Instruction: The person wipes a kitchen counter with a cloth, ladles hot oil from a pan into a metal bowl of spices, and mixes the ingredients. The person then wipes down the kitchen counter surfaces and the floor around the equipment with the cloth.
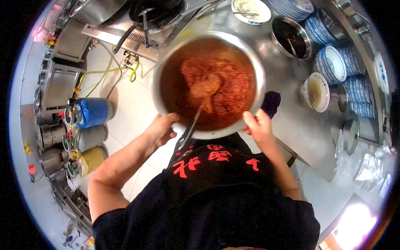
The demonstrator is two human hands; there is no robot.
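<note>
A large metal basin [259,79] is held in front of my body, with its near rim close to my black apron. My left hand [163,126] grips the rim at the lower left, thumb over the edge. At the lower right, my right hand [259,124] is closed on the same rim. Inside lies a reddish-brown, oily, coarse paste [231,85]. A ladle [207,85] rests in the paste, its dark handle leaning over the near rim beside my left hand. The fingers under the basin are mostly hidden.
A steel counter [296,121] runs along the right, with stacked blue-and-white bowls [331,64], a pot of dark sauce [287,35] and a bowl of yellowish liquid [317,92]. A wok [156,14] sits at the upper left. Gas cylinders [93,112] and a yellow hose [106,71] stand left.
</note>
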